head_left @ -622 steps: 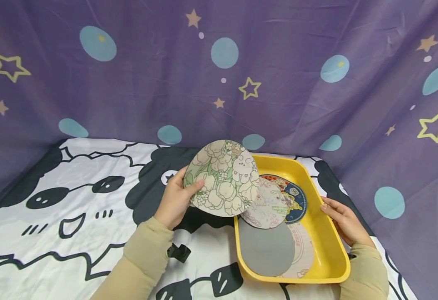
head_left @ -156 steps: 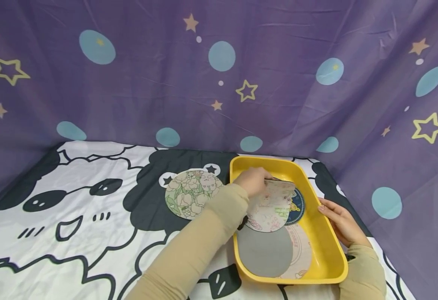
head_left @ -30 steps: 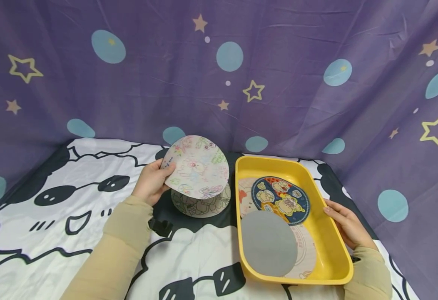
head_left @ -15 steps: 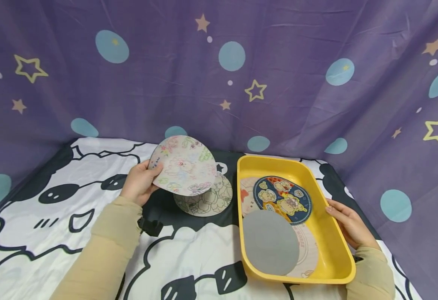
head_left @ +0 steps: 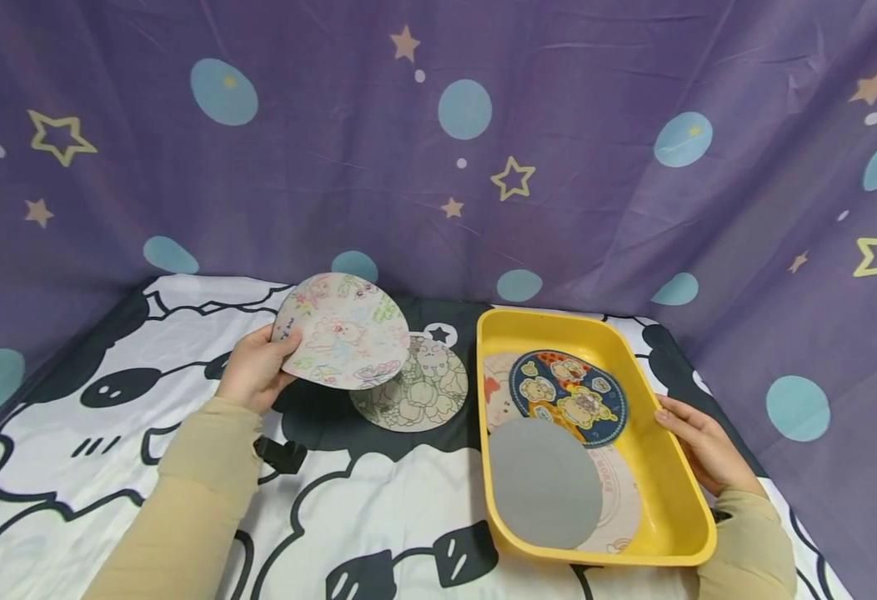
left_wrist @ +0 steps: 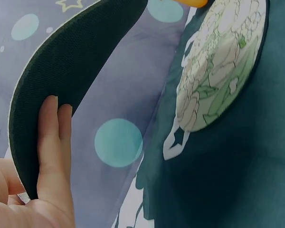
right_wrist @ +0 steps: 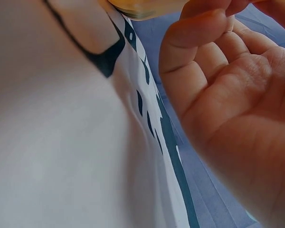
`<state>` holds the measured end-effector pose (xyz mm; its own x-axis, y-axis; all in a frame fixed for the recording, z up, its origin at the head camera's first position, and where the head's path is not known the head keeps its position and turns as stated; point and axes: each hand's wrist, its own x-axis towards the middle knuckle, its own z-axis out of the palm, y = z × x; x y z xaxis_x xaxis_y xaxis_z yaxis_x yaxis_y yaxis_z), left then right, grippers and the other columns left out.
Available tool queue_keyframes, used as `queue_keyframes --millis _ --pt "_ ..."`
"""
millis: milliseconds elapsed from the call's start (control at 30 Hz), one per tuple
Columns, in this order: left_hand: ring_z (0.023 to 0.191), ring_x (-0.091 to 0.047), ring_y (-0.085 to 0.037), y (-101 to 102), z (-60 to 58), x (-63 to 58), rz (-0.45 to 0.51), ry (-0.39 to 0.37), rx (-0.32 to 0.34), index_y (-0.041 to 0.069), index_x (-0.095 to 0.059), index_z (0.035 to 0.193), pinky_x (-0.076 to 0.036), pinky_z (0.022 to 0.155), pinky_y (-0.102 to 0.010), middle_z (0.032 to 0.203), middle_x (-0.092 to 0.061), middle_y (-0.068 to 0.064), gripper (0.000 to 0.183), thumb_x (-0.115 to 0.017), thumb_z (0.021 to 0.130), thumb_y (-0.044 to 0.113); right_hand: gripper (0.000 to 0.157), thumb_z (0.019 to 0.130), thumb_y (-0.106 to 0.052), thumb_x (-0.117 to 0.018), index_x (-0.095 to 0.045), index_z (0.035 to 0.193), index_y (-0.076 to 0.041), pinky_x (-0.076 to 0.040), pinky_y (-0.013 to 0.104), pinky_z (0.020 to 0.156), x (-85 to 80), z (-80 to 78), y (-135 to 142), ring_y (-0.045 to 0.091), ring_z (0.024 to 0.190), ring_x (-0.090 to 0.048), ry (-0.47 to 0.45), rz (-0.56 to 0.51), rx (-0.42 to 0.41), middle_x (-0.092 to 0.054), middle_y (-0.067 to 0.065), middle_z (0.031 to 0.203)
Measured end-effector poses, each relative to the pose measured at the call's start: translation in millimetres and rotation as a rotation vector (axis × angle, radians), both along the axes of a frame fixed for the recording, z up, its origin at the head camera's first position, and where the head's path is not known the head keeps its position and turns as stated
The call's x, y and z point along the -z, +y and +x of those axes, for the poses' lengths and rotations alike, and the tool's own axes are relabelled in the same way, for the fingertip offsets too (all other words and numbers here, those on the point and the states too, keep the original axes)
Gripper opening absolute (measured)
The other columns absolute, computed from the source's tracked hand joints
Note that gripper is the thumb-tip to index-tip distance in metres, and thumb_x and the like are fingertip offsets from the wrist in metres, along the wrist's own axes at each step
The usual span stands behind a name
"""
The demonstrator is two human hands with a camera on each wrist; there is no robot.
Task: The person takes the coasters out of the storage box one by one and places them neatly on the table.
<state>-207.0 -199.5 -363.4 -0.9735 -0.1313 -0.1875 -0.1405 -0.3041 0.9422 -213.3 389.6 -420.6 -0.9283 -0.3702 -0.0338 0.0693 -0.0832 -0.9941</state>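
In the head view my left hand [head_left: 257, 367] pinches a round mouse pad [head_left: 343, 332] with pastel doodles by its left edge, thumb on top. The left wrist view shows its bent dark underside [left_wrist: 61, 61], with fingers flat against it. Below and to the right, a floral round mouse pad [head_left: 427, 392] lies on the cloth, partly covered by the held one. My right hand [head_left: 709, 442] grips the right rim of a yellow tray [head_left: 664, 500]. Inside the tray lie a navy cartoon pad [head_left: 603, 408], a plain grey disc [head_left: 543, 483] and pale pink printed pieces [head_left: 622, 508], overlapping.
A white and black cartoon-print cloth [head_left: 393, 500] covers the table. A purple curtain [head_left: 318, 150] with stars and dots hangs behind it and along the right side. The tray stands right of the floral pad.
Earlier, my left hand laid the floral pad on the cloth and took the doodle pad from the tray. In the last second it has carried this pad left, uncovering more of the floral one.
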Motion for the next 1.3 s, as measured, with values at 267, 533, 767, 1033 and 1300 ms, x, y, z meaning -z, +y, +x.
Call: queue_keyframes --millis 267,533,767,1033,1300 --pt "0.078 -0.065 -0.002 -13.2 1.6 5.9 0.054 -0.008 -0.021 0.007 -0.044 0.134 -0.056 0.069 -0.019 0.088 -0.065 0.012 0.032 -0.05 0.103 0.012 0.034 0.107 -0.009 -0.038 -0.064 0.123 -0.024 -0.06 0.028 0.082 -2.0 -0.2 1.1 0.011 0.098 -0.072 -0.017 -0.005 -0.012 -0.072 -0.004 0.115" --pt "0.072 -0.066 -0.003 -24.7 1.8 12.0 0.035 -0.037 -0.081 0.003 -0.04 0.142 -0.057 0.063 -0.02 0.082 -0.065 0.011 0.042 -0.051 0.103 0.011 0.034 0.107 -0.009 -0.038 -0.065 0.123 -0.024 -0.06 0.027 0.081 -2.9 -1.6 0.1 0.011 0.097 -0.072 -0.01 0.003 -0.007 -0.073 -0.004 0.114" --pt "0.069 -0.065 -0.001 -32.0 4.0 15.9 -0.015 -0.054 -0.118 -0.002 -0.029 0.152 -0.056 0.059 -0.019 0.079 -0.065 0.013 0.055 -0.05 0.103 0.012 0.034 0.107 -0.009 -0.039 -0.064 0.123 -0.023 -0.06 0.027 0.081 -2.5 -1.7 -0.2 0.011 0.097 -0.072 -0.004 0.006 -0.004 -0.073 -0.004 0.113" --pt "0.069 -0.066 -0.001 -39.3 4.9 18.4 -0.033 -0.081 -0.149 -0.002 -0.031 0.151 -0.057 0.059 -0.02 0.077 -0.066 0.013 0.054 -0.05 0.103 0.013 0.036 0.107 -0.007 -0.037 -0.064 0.124 -0.023 -0.06 0.027 0.081 -0.7 -0.3 0.6 0.011 0.098 -0.072 0.008 -0.012 -0.014 -0.073 -0.004 0.113" --pt "0.071 -0.066 -0.001 -47.2 5.3 21.2 -0.026 -0.108 -0.148 0.0 -0.023 0.156 -0.058 0.062 -0.021 0.078 -0.065 0.014 0.059 -0.048 0.104 0.014 0.036 0.107 -0.008 -0.037 -0.064 0.124 -0.024 -0.06 0.027 0.081 -0.2 -0.1 0.0 0.011 0.097 -0.072 0.006 -0.001 -0.01 -0.073 -0.005 0.114"
